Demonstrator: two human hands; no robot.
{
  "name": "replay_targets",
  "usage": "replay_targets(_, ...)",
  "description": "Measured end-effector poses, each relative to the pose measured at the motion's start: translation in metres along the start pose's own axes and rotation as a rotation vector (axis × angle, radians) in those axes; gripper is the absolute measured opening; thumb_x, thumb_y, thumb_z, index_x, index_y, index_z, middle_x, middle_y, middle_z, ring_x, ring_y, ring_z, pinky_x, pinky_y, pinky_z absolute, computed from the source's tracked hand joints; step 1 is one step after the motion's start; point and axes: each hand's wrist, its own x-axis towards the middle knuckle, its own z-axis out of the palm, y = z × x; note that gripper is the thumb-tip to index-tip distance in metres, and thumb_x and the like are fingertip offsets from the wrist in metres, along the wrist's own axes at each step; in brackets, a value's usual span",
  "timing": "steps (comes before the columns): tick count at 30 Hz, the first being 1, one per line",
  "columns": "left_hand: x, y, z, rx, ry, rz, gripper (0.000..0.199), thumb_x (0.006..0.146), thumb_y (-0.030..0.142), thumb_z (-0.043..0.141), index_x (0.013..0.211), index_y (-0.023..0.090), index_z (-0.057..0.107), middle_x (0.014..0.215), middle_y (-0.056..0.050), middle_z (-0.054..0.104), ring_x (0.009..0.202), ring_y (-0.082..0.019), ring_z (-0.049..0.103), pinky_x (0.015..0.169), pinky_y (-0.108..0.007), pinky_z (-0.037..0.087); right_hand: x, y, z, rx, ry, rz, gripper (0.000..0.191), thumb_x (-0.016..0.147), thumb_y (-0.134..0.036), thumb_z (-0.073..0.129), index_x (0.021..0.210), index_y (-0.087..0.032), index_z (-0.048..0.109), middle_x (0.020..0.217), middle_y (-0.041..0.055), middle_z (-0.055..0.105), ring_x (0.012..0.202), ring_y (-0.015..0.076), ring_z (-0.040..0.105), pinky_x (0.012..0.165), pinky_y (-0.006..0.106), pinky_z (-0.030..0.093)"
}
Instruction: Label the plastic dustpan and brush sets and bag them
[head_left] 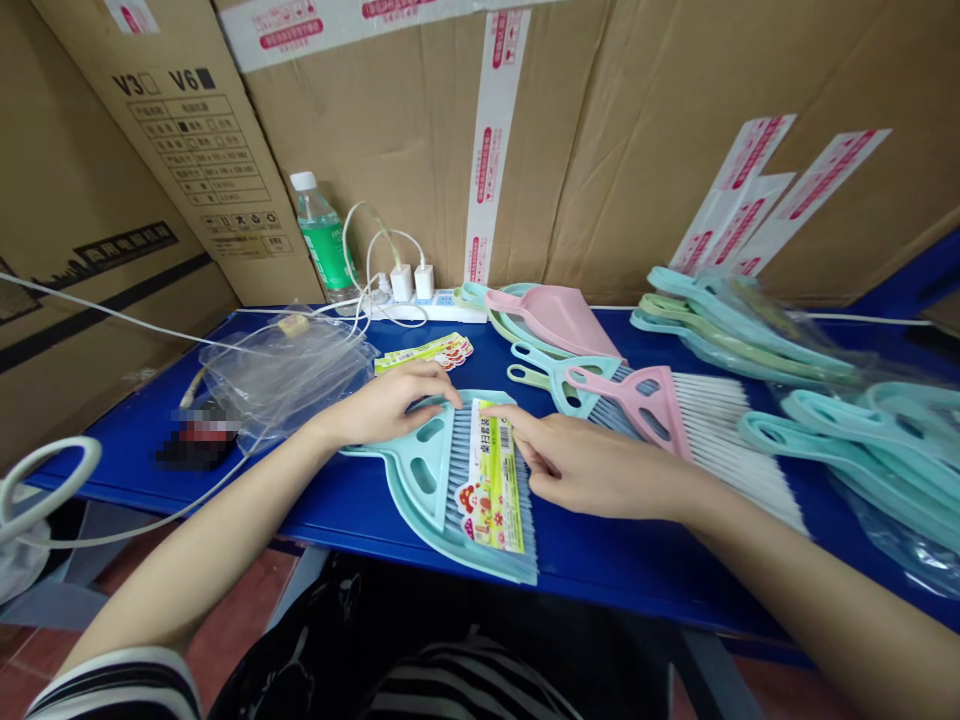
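Mint dustpan-and-brush set (pixel 442 500) bearing a paper label card (pixel 491 490), lying near the front edge of the blue desk (pixel 600 560). Left hand (pixel 386 405): fingers pressed together over the set's upper rim. Right hand (pixel 592 470): forefinger extended onto the card; no pinch visible. Risk: if loose, the card could slide off under sideways finger pressure, and the pink brush (pixel 675 420) just beside could be knocked.

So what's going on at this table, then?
A person is working at a blue table with bare hands. The left hand rests on the top edge of a pale teal dustpan and brush set, and the right hand has its forefinger on the set's paper label. A pink dustpan and brush set lies beside it, with more teal sets to the right.
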Motion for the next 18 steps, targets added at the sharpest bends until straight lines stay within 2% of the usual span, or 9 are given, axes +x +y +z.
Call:
replay_targets(9,0.000,-0.001,0.000,0.009,-0.011,0.033,0.021,0.090,0.009,0.049,0.095,0.017,0.067,0.096,-0.006,0.064,0.090,-0.015,0.062,0.086,-0.031,0.050,0.000,0.004,0.000,-0.080,0.005,0.026,0.064,0.076,-0.006,0.045,0.139,-0.012,0.039,0.060,-0.0050,0.046,0.053,0.0149,0.047,0.050,0.026,0.030)
replay_targets(14,0.000,-0.001,-0.001,0.001,-0.016,0.018,0.020,0.090,0.009,0.049,0.096,0.018,0.067,0.096,-0.005,0.064,0.089,-0.015,0.062,0.086,-0.031,0.050,0.001,0.011,0.001,0.018,0.009,0.012,0.047,0.083,-0.010,0.040,0.131,-0.013,0.043,0.062,-0.0041,0.048,0.053,0.0146,0.047,0.050,0.027,0.030)
replay_targets(18,0.000,0.001,-0.002,-0.019,-0.018,-0.015,0.020,0.091,0.011,0.049,0.099,0.018,0.065,0.096,-0.005,0.065,0.088,-0.015,0.063,0.084,-0.031,0.051,0.002,0.009,0.000,0.120,0.014,0.013,0.040,0.095,-0.024,0.034,0.134,-0.014,0.041,0.060,-0.0052,0.047,0.051,0.0146,0.046,0.050,0.028,0.031)
